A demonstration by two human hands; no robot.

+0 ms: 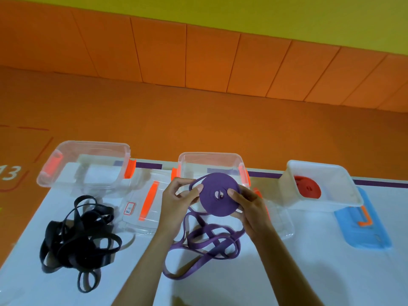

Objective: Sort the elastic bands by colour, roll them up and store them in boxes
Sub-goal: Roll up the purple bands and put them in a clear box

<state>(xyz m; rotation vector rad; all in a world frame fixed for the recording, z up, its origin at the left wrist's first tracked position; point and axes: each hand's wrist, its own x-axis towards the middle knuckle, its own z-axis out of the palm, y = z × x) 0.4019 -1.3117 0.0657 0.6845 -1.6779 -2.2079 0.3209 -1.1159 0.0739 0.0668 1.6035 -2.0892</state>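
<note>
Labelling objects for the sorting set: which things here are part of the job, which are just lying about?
In the job: purple roll, held in left hand and right hand; loose purple band; black bands; left clear box; middle clear box; white box with red roll.
Lying about: clear lid; blue lid; both set aside.

Single head view: wide-angle, above near edge of table (353, 279), facing forward-down across table toward wall (198, 62); frame tilted, table's far edge dropping rightward; purple roll (212, 206) close, mid-frame.
</note>
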